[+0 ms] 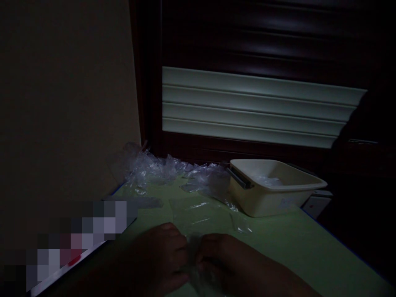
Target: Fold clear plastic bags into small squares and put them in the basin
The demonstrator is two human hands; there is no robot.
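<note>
Left hand: the left hand (163,258) is held low at the near edge of the table (278,243), fingers curled and pinched on a clear plastic bag (193,262); the grip looks chosen so that the thin film can be kept taut between the two hands.

Right hand: the right hand (227,262) is set just beside the left, its fingers likewise closed on the same bag from the other side; the two hands almost touch over the film.

Clear plastic bag: it is held between both hands at the middle of the near edge, partly hidden by the fingers and dim in the poor light; whether anything is inside cannot be told.

Flat bags: a few flat clear sheets (198,210) are laid on the green surface just beyond the hands, within easy reach.

Crumpled plastic: a heap of crumpled film (154,167) is pushed to the far left corner, against the wall, apart from the working space.

Tub: a cream tub (272,187) with a dark handle is stood toward the far right edge, open side up, with some plastic seen inside.

Shutter: a slatted shutter (247,107) is seen behind the table.
</note>
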